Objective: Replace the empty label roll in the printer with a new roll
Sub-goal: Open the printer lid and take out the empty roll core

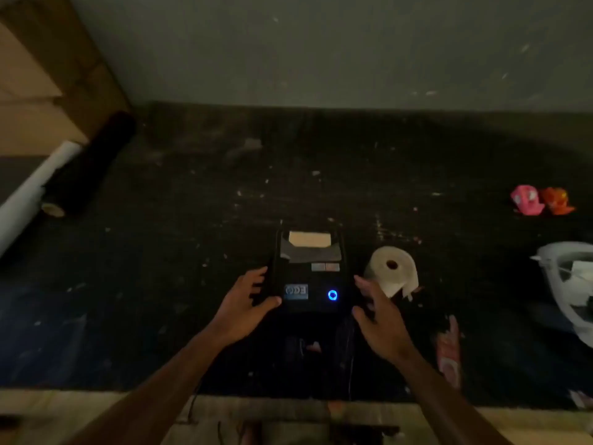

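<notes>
A small black label printer (309, 274) sits on the dark worktop, a blue ring light glowing on its front. A pale strip shows in its top opening. A white label roll (392, 272) with a brown core stands just right of the printer, its loose end torn. My left hand (245, 308) rests against the printer's left side, fingers spread, thumb on the front corner. My right hand (377, 311) is at the printer's right side, fingers apart, between the printer and the roll. Neither hand holds anything.
A long white roll (35, 191) and a black roll (90, 162) lie at the far left beside cardboard boxes (38, 91). Pink and orange small items (542, 200) sit far right, a white plastic bag (568, 284) below them. A red wrapper (449, 354) lies near the front edge.
</notes>
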A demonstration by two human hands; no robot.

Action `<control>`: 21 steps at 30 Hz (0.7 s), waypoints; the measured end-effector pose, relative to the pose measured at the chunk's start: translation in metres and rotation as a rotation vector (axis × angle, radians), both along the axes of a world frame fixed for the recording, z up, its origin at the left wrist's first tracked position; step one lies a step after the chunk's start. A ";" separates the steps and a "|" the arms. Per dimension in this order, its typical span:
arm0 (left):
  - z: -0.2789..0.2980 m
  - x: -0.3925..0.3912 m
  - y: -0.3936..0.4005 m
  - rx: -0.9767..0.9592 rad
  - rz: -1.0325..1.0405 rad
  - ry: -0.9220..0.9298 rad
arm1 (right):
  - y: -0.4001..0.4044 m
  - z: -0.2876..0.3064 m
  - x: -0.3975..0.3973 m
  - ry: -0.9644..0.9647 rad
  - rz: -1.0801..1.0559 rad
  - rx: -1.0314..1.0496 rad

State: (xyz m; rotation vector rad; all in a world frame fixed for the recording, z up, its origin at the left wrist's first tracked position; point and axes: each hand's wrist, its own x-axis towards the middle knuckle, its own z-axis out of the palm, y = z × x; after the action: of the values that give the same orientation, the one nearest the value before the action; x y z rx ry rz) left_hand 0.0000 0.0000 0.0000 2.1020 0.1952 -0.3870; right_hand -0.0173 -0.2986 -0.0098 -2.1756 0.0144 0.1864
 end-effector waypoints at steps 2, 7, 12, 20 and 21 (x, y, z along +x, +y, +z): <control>-0.010 -0.006 -0.002 -0.052 0.007 0.043 | 0.004 -0.014 -0.007 0.112 -0.027 0.087; -0.032 -0.020 -0.008 -0.060 0.041 0.075 | 0.012 -0.035 -0.009 0.205 -0.146 0.167; -0.031 -0.021 -0.013 -0.087 0.078 0.090 | 0.012 -0.031 -0.002 0.243 -0.164 0.191; -0.031 -0.023 -0.012 -0.055 0.079 0.028 | 0.007 -0.031 -0.002 0.200 -0.119 0.136; -0.030 -0.023 -0.012 -0.055 0.078 0.022 | 0.006 -0.032 -0.001 0.193 -0.113 0.132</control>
State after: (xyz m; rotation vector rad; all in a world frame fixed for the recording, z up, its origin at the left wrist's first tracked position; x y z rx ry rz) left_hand -0.0227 -0.0121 -0.0304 2.0304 0.2755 -0.3656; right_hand -0.0187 -0.2928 -0.0420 -2.0124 0.2277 0.3225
